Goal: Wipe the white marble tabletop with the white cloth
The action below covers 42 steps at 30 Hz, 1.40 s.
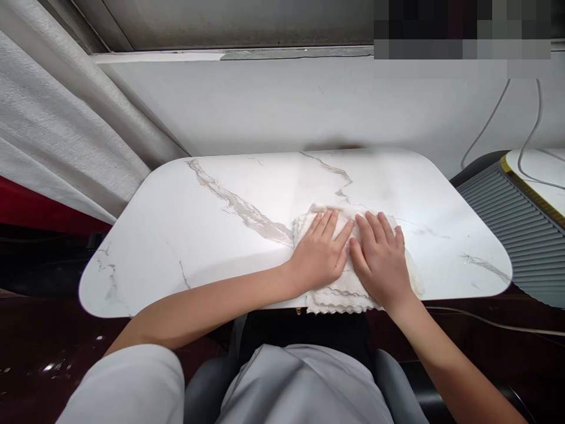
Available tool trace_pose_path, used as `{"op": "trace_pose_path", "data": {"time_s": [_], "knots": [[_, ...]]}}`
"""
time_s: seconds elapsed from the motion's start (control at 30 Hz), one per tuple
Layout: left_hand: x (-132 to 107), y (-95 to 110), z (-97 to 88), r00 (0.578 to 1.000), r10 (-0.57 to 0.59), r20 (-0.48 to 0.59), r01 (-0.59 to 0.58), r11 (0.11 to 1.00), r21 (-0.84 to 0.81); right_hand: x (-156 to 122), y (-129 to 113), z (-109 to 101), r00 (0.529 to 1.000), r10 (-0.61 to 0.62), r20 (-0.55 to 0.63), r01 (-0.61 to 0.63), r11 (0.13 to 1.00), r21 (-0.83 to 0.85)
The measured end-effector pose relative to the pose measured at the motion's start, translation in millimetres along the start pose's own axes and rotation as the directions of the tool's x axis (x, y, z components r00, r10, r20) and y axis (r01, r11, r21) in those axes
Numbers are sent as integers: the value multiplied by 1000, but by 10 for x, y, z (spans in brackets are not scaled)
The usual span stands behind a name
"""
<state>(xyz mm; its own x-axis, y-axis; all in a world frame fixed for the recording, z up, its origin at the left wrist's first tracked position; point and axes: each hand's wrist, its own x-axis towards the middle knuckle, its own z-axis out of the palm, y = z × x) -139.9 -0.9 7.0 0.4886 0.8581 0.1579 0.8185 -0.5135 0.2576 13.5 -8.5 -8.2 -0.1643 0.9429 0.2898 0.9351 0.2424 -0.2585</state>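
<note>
A cream-white cloth [344, 291] with a scalloped edge lies folded in layers at the front of a white marble-patterned table [247, 176]. Its near edge hangs slightly over the table's front edge. My left hand [321, 250] rests flat on the cloth's left part, fingers stretched out and pointing away from me. On the right part of the cloth lies my right hand [380, 259], palm down with the fingers a little spread. The two hands are close together, thumbs almost meeting. Neither hand grips the cloth.
A white curtain [66, 106] hangs at the left, beside the table. Behind the table stands a white wall [265, 100]. At the right is a grey ribbed cabinet [516, 224] with a gold rim, and a white cable [525, 147] runs over its top. A grey chair [397, 383] surrounds my body.
</note>
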Motion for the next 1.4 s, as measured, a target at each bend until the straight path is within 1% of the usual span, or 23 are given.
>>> {"op": "trace_pose_path", "data": {"time_s": [0.1,0.17,0.27,0.33,0.43,0.53,0.7,0.8,0.9,1.0,1.13,1.27,1.4], "knots": [[-45,-88,-82,996,-77,45,77,997,-14,45,-166,20,999,-22,44,21,1000,17],[-27,-135,-127,987,-137,82,139,990,-12,114,-240,38,996,-47,72,45,999,23],[71,-197,-149,972,-209,104,211,977,-6,272,-268,81,991,-79,106,77,997,26],[172,-252,-126,969,-233,84,234,972,-5,408,-240,124,989,-96,110,92,995,33],[358,-382,-56,971,-240,1,240,971,3,648,-181,203,991,-106,79,102,993,52],[565,-561,-2,968,-235,-94,236,972,3,907,-161,283,995,-90,40,87,993,78],[889,-870,-6,960,-213,-180,212,977,-26,1327,-158,431,998,-52,21,50,995,91],[1080,-1031,-16,955,-215,-206,208,977,-56,1572,-96,570,999,-31,-38,35,996,82],[1269,-1153,-12,943,-242,-227,227,970,-90,1801,-13,706,992,51,-119,-42,997,70],[1429,-1233,-11,938,-255,-234,234,966,-113,1985,39,781,984,101,-146,-91,993,74],[1567,-1310,-20,936,-263,-236,240,963,-122,2165,66,816,987,87,-137,-82,996,45],[1648,-1388,-34,926,-282,-251,259,958,-119,2323,92,874,991,57,-119,-58,998,-10],[1687,-1500,-66,933,-269,-239,253,963,-96,2453,89,961,987,37,-159,-33,999,26]]}}
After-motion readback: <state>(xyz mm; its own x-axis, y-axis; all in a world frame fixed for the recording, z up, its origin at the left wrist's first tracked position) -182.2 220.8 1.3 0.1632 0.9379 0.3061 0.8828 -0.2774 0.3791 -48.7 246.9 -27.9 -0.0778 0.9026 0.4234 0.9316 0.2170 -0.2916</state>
